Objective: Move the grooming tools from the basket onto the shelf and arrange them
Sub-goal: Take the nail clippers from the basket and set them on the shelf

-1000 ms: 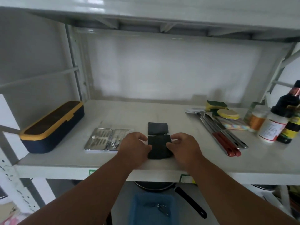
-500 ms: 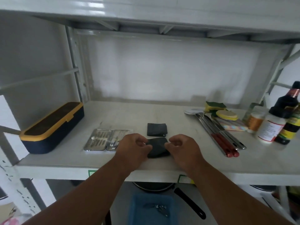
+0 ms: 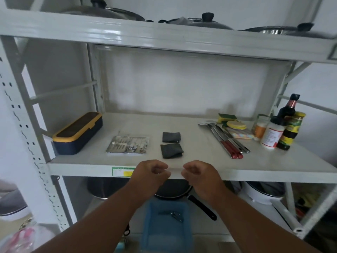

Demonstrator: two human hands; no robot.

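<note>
Two bare hands are held in front of the front lip of the white metal shelf (image 3: 255, 167), the left hand (image 3: 149, 172) and the right hand (image 3: 199, 174) facing each other with fingers loosely curled and nothing grasped in either. On the shelf board just beyond them, two small dark grey folded pouches are laid one behind the other: the nearer pouch (image 3: 171, 150) close to the front edge and the farther pouch (image 3: 171, 137) just behind it, apart by a narrow gap. To their left, an opened silver metal manicure case (image 3: 128, 144) is laid flat, with small steel tools seen inside both halves. Farther left, a long navy box with a yellow rim (image 3: 77, 132) is set at an angle. On the right part of the shelf, long steel utensils with red handles (image 3: 226, 141), yellow and green sponges (image 3: 231, 122) and several bottles and jars (image 3: 284, 125) are grouped. Below the shelf, between the forearms, a blue plastic basket (image 3: 165, 207) is seen, with a small dark metal tool (image 3: 175, 215) lying in it; its kind cannot be told. Lidded pots (image 3: 207, 21) are stored on the tier above.
</note>
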